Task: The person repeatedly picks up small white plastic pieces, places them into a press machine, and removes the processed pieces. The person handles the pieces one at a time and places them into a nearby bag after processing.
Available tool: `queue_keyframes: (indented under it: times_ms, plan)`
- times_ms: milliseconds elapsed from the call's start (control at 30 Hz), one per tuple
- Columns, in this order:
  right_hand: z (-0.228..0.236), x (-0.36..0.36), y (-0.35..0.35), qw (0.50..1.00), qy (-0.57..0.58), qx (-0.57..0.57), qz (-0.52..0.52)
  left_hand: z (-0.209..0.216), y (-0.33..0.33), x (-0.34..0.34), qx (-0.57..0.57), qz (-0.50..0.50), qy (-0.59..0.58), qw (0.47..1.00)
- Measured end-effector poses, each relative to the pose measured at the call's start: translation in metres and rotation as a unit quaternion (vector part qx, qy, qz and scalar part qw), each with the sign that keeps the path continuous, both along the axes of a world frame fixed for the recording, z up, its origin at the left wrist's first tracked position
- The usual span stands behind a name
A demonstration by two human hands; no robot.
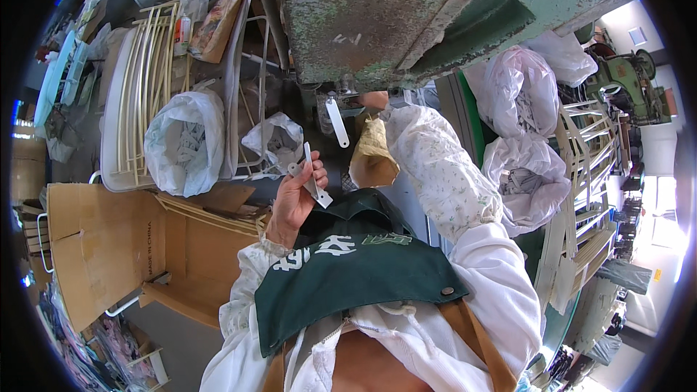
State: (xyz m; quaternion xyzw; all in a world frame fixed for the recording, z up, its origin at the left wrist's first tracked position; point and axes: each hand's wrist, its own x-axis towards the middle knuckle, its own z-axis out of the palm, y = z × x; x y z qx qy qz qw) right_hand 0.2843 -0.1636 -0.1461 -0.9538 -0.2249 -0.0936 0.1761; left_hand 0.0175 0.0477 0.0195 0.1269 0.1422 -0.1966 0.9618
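My left hand (pixel 296 196) is closed around a few flat, pale metal strips (pixel 316 187) with rounded ends and holes, held in front of the dark green apron (pixel 363 265). Ahead of it, another pale strip (pixel 337 123) hangs at a slant below the front of a worn green machine (pixel 363 25). A small patch of my right hand (pixel 375 99) shows under the machine's lower edge, close to that strip. Its fingers are hidden, so I cannot tell whether it grips the strip. A flowered sleeve cover (pixel 439 163) wraps my right forearm. Beside it is a tan, cuff-like piece (pixel 373 156).
White bags of pale pieces stand left (pixel 185 144), nearer the middle (pixel 276 141) and right (pixel 526 178). An open cardboard box (pixel 105 254) lies at lower left. Metal frames are stacked on the left (pixel 145 94) and right (pixel 584 189). The machine's heavy body overhangs my hands.
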Motion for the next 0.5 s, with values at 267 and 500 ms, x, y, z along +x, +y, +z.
queue_keyframes:
  times_ms: [267,500]
  plan:
    - [0.062,-0.030,-0.012,0.970,0.102,0.217,-0.031,0.006,0.000,0.020,0.171,-0.033,0.037,0.984]
    - [0.233,-0.120,0.022,0.807,0.388,0.445,-0.012,0.023,0.014,0.024,0.448,-0.019,-0.025,0.894]
